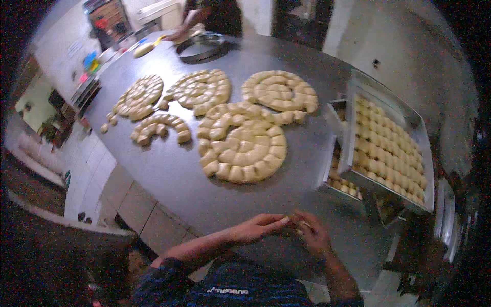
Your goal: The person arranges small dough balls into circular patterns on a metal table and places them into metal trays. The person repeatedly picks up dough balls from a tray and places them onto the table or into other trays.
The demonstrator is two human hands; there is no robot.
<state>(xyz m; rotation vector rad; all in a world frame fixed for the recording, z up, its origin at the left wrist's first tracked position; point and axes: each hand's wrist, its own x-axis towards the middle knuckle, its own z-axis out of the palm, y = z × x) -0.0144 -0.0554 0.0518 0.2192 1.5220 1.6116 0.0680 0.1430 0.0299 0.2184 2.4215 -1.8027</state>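
My left hand [258, 228] and my right hand [313, 234] meet above the near edge of the steel table. Their fingers are closed and touch each other. A small pale bit shows between the right fingers, too blurred to name. Beyond them lies a large coil of cut dough [245, 148], scored into chunky pieces. Behind it rest another dough coil [276, 91] at right, a third dough coil [202, 89] in the middle and a fourth dough coil [139, 97] at left. A short curved row of dough pieces [159, 128] sits in front of these.
On the right, a metal tray [381, 185] filled with rows of dough balls [388, 148] rests tilted over other trays [327, 169]. At the far side stand a round metal ring or pan [200, 47], a dough lump [144, 49] and another person [220, 15].
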